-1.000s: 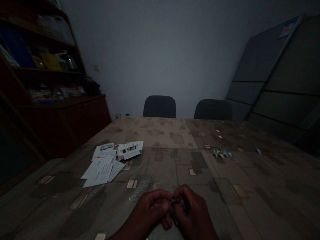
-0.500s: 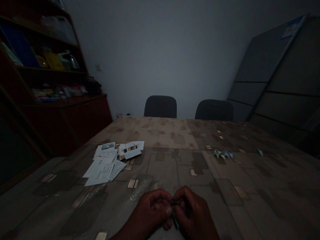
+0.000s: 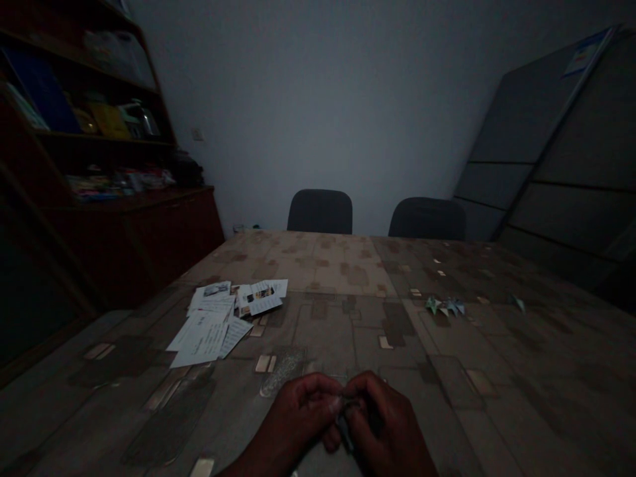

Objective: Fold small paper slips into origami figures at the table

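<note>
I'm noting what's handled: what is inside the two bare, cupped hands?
A small dark greyish piece shows between the bare left hand and bare right hand; they cover the rest, so its whole shape cannot be seen.

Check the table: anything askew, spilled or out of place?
Nothing looks spilled. The papers on the left lie at uneven angles, and one folded piece at right sits apart from the folded cluster. The item between left hand and right hand is too dark to judge.

1. Left hand (image 3: 304,412) angles in from the lower left, fingers (image 3: 320,382) curled in a pinch.
2. Right hand (image 3: 392,421) angles in opposite, its fingers bent, pinching too.
3. Both index fingers nearly meet.
</note>
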### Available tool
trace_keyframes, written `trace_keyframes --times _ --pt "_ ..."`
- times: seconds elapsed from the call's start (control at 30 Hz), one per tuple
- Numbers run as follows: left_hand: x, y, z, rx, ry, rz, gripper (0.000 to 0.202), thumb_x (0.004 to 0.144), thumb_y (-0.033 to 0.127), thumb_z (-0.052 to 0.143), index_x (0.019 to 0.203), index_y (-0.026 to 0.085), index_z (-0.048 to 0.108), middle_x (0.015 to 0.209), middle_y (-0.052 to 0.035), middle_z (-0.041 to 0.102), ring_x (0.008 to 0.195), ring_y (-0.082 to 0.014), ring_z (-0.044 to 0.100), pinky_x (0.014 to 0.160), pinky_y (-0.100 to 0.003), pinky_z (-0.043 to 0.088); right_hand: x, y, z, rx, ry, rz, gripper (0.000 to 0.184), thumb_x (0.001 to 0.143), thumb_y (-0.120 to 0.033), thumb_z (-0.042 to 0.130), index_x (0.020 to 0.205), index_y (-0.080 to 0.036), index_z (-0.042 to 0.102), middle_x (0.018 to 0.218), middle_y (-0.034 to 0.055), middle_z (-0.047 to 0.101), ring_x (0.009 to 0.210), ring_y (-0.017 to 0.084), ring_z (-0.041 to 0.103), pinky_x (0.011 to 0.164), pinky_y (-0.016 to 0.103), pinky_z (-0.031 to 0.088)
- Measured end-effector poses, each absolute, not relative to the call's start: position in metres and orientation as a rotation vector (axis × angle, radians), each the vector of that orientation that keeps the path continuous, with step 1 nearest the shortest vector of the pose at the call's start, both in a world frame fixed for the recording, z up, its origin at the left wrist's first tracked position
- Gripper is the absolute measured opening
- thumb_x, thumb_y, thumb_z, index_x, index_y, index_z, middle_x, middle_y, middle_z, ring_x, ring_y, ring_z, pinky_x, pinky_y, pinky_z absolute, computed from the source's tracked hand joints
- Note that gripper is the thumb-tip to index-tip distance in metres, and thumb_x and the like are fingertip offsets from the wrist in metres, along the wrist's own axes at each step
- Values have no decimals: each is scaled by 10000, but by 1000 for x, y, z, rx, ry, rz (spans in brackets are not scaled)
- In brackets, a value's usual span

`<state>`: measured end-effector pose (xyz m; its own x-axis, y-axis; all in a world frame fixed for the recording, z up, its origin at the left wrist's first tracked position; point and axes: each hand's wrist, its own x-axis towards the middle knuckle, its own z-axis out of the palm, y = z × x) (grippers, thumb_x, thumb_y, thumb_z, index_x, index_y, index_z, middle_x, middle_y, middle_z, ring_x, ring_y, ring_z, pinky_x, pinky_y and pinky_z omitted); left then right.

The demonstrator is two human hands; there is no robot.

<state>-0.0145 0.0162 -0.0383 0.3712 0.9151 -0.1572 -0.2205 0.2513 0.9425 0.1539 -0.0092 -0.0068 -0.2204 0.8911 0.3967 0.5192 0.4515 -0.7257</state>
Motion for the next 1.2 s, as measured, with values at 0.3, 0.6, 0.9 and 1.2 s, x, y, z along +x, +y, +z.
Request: trace_keyframes --times 0.3,0.6,0.9,1.2 --pt "-14 12 -39 980 799 954 459 631 504 857 826 129 679 635 -13 673 449 -110 604 462 -216 440 157 -9 -10 -1152 -1923 535 135 869 -147 468 831 -200 586 666 -10 629 575 134 608 557 208 446" --pt "-9 12 -32 927 817 969 486 554 485 897 785 129 661 581 16 653 413 -99 593 430 -200 443 151 -11 -10 -1166 -1838 539 134 852 -150 459 821 -206 577 625 -17 621 532 134 600 536 203 448" --pt "-7 1 -19 963 967 989 272 583 173 809 808 132 663 571 56 593 494 -92 536 498 -207 433 154 -11 -12 -1202 -1795 580 160 903 -254 447 822 -214 579 633 -28 608 535 135 578 516 210 404" --pt "-9 -2 -11 1124 989 957 175 680 168 670 852 134 660 602 40 597 522 -114 559 520 -223 432 156 -14 -17 -1163 -1753 663 163 902 -275 451 837 -217 589 622 -29 583 520 138 556 488 212 392"
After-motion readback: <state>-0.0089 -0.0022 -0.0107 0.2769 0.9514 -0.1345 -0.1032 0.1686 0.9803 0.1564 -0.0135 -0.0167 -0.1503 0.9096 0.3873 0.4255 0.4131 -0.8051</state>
